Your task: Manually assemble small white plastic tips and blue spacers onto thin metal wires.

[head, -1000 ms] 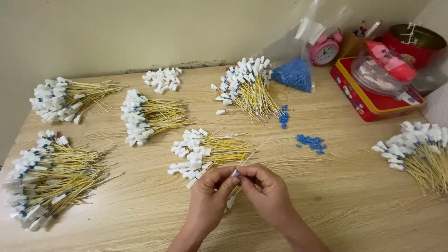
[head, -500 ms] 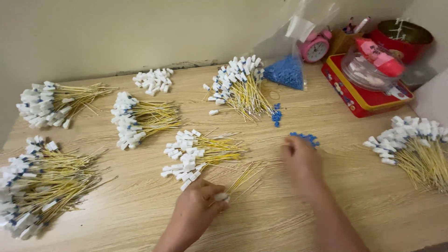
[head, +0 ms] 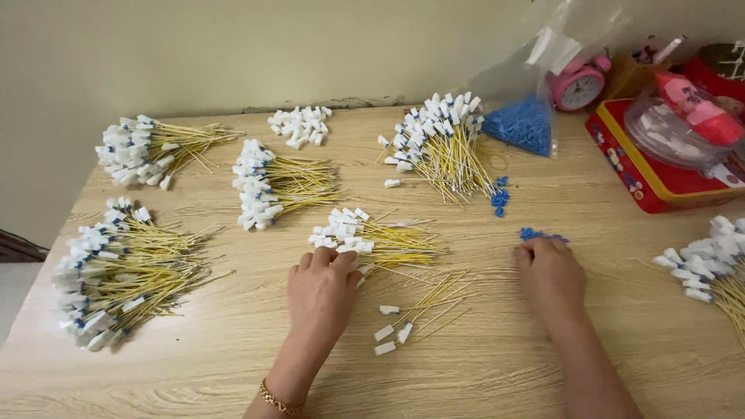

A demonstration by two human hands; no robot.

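Most of the work looks done: finished bundles of yellow wires with white connectors lie left of and behind the small loose group (head: 419, 310) near the table's (head: 481, 372) front edge, which seems still to await its blue pieces. Your left hand (head: 322, 291) lies flat and loose, holding nothing, fingertips touching the bundle (head: 372, 242) just behind that group. The group's wires run diagonally, white ends toward you, bare tips pointing away and rightward; right of it, your right hand (head: 549, 271) reaches the small blue pieces (head: 535, 233), and I cannot tell its grip.
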